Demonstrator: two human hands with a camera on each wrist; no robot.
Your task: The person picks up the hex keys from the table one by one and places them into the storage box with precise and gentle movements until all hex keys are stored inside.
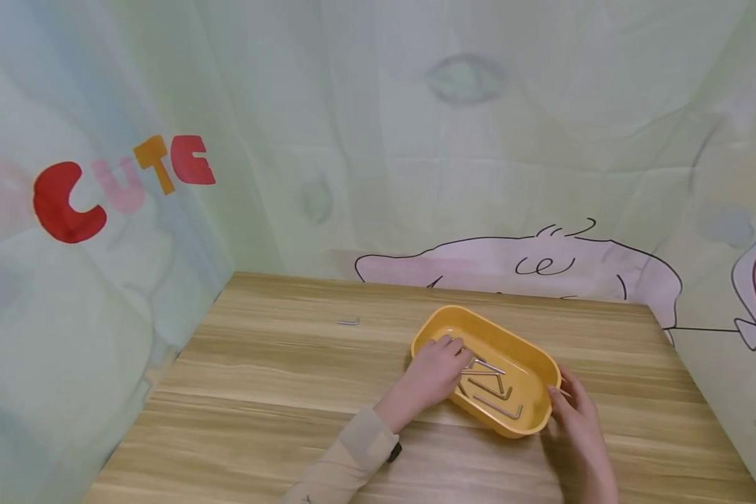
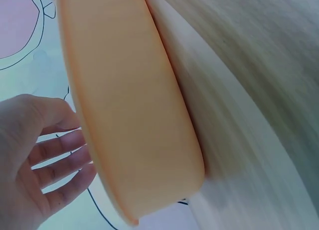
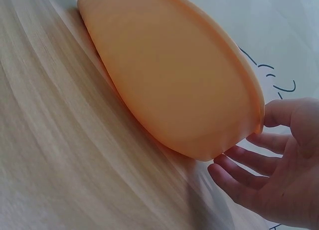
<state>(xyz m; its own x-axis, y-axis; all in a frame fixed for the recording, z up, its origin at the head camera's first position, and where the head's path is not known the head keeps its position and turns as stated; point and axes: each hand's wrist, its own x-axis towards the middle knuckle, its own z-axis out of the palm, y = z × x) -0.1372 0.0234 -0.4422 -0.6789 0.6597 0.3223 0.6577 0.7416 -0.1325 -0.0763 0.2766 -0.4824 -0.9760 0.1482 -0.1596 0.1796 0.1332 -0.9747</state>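
Note:
A yellow plastic tub [image 1: 504, 336] stands on the table, with several L-shaped hex keys [image 1: 498, 407] lying on its floor. My left hand [image 1: 431, 371] reaches over the near left rim, fingers bent down among the keys. In the left wrist view, the tub's wall [image 2: 129, 100] hides the fingertips of that hand [image 2: 45, 150], so I cannot tell whether they pinch a key. My right hand [image 1: 579, 413] holds the tub's right end. In the right wrist view, its thumb [image 3: 279, 113] lies at the rim and its fingers spread along the outer wall.
One small hex key [image 1: 348, 322] lies by itself on the wooden table [image 1: 258, 392], left of the tub near the back. A printed curtain [image 1: 378, 140] closes off the table's back and sides.

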